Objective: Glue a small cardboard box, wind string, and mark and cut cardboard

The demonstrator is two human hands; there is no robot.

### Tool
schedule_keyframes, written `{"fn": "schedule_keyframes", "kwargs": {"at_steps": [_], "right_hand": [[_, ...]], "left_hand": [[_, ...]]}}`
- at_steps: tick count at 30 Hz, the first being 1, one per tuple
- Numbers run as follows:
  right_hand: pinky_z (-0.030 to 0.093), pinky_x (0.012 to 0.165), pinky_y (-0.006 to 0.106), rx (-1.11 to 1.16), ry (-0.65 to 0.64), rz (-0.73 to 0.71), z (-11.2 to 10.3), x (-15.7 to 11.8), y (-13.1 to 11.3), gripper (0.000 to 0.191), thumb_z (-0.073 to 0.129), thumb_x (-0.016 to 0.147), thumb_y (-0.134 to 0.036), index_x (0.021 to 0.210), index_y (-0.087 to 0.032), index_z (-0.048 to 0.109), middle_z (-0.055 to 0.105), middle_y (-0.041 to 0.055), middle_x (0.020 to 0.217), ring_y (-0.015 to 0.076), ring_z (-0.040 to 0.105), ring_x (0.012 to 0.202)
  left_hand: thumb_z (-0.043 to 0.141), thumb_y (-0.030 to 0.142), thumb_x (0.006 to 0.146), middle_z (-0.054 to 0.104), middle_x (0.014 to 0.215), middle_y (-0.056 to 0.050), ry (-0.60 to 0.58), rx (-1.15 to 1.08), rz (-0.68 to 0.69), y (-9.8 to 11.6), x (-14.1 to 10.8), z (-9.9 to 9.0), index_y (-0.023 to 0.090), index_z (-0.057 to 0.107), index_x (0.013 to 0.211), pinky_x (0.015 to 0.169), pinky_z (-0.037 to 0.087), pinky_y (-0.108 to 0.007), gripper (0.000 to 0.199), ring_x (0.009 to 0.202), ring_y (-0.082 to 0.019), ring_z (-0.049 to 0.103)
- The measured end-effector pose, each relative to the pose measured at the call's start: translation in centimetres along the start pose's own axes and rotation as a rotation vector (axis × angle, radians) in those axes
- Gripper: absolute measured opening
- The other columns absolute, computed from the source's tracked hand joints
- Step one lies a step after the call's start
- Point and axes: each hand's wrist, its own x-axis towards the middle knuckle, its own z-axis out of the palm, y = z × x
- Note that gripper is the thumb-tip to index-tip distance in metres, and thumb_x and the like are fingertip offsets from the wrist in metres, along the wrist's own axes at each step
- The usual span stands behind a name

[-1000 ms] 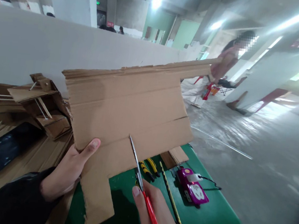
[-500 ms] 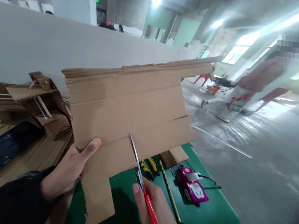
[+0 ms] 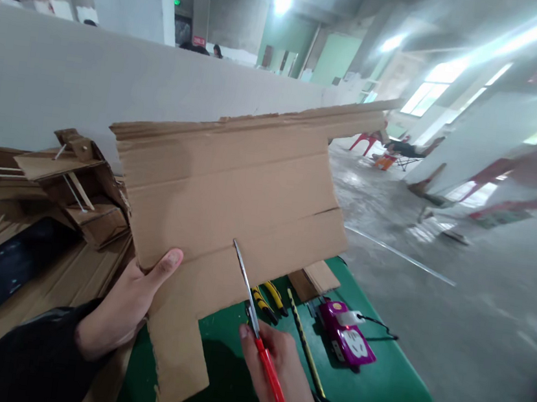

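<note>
A large, irregular sheet of cardboard (image 3: pixel 245 185) is held up in front of me, tilted, with ragged edges and a leg-like strip hanging at its lower left. My left hand (image 3: pixel 132 298) grips its left side, thumb on the near face and the other fingers hidden behind. In my right hand (image 3: pixel 272 371) is a pair of scissors (image 3: pixel 271 377) with red handles. One blade lies over the near face of the cardboard, its tip near the middle; the other blade is hidden behind the sheet.
On the green table (image 3: pixel 387 385) lie yellow-and-black pliers (image 3: pixel 269 299), a thin patterned stick (image 3: pixel 304 342), a purple power strip (image 3: pixel 347 334) and cardboard scraps (image 3: pixel 320 278). At left stand a cardboard construction (image 3: pixel 69 183) and a black panel (image 3: pixel 10 267). A white partition (image 3: pixel 69 72) runs behind.
Both hands, the cardboard and the scissors look almost the same. In the background, the blurred person walking on the right has moved further right, partly out of view.
</note>
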Motion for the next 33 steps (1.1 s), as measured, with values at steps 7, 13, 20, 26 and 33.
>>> {"fn": "schedule_keyframes", "kwargs": {"at_steps": [7,13,20,26,33], "right_hand": [[0.018,0.049,0.027,0.015,-0.007,0.023,0.0,0.1,0.4,0.044,0.050,0.091,-0.051,0.065,-0.020,0.034,0.027,-0.0050,0.061,0.0104,0.021,0.057],[0.021,0.049,0.026,0.036,-0.061,0.000,0.3,0.3,0.2,0.041,0.049,0.092,-0.050,0.068,-0.019,0.041,0.034,-0.0044,0.062,0.0100,0.025,0.056],[0.030,0.049,0.022,0.144,-0.181,0.103,0.1,-0.9,0.1,0.041,0.048,0.092,-0.056,0.076,-0.018,0.050,0.048,-0.0017,0.067,0.0101,0.040,0.056],[0.041,0.051,0.022,0.206,-0.277,0.226,-0.3,-2.4,0.8,0.054,0.047,0.087,-0.068,0.084,-0.017,0.061,0.061,0.0035,0.072,0.0135,0.057,0.058],[0.046,0.052,0.029,0.462,0.122,0.177,-1.1,-2.7,4.7,0.052,0.044,0.089,-0.067,0.089,-0.018,0.061,0.059,0.0018,0.055,0.0186,0.058,0.052]], "left_hand": [[0.077,0.045,0.074,0.073,0.112,-0.009,-0.005,-0.026,-0.008,-0.1,0.0,0.0,0.021,0.063,0.119,0.081,0.059,-0.033,0.054,0.103,-0.029,0.069],[0.081,0.044,0.068,0.074,0.111,-0.007,0.064,-0.012,0.036,0.4,0.1,-0.1,0.021,0.065,0.116,0.089,0.057,-0.035,0.055,0.112,-0.031,0.065],[0.080,0.044,0.070,0.077,0.102,-0.005,0.094,0.060,0.019,1.2,-0.1,-0.4,0.024,0.069,0.107,0.088,0.058,-0.032,0.044,0.109,-0.029,0.067],[0.081,0.041,0.070,0.076,0.103,-0.004,0.212,-0.059,0.005,4.0,-0.2,0.1,0.022,0.064,0.118,0.082,0.060,-0.031,0.054,0.099,-0.027,0.071],[0.079,0.039,0.073,0.076,0.101,-0.001,0.250,-0.120,0.104,7.2,-0.7,-1.0,0.023,0.059,0.125,0.079,0.059,-0.022,0.058,0.088,-0.020,0.073]]}}
